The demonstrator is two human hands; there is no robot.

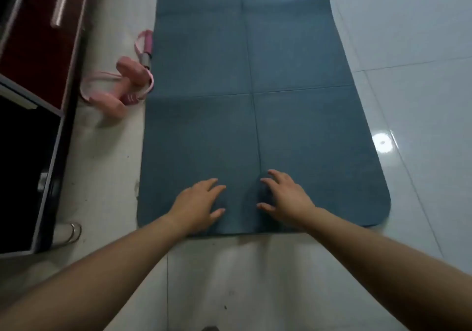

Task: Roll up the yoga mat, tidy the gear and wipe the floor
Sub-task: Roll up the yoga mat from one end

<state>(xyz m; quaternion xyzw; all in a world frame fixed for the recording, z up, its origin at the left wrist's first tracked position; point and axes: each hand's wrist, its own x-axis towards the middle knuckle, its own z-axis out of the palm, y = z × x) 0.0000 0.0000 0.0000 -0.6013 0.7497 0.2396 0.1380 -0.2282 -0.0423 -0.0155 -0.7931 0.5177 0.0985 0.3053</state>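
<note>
Blue-grey foam yoga mat point(255, 100) lies flat on white floor tiles point(408, 49); left hand point(198, 199) and right hand point(286, 194), fingers spread, touch its 6 o'clock end. Close-set hands risk a crooked roll.

Along the left edge of the frame I had a low cabinet point(15, 88) next to me. Its drawer front point(33, 49) in the upper left was dark red, with a silver bar handle point(58, 11). Below it was a glossy black panel point(23, 172) in pale trim, carrying a small metal fitting point(43, 180) too blurred for me to identify. At lower left, a whitish cylinder point(67, 232) with metal rings sat just beside the cabinet's corner.
</note>
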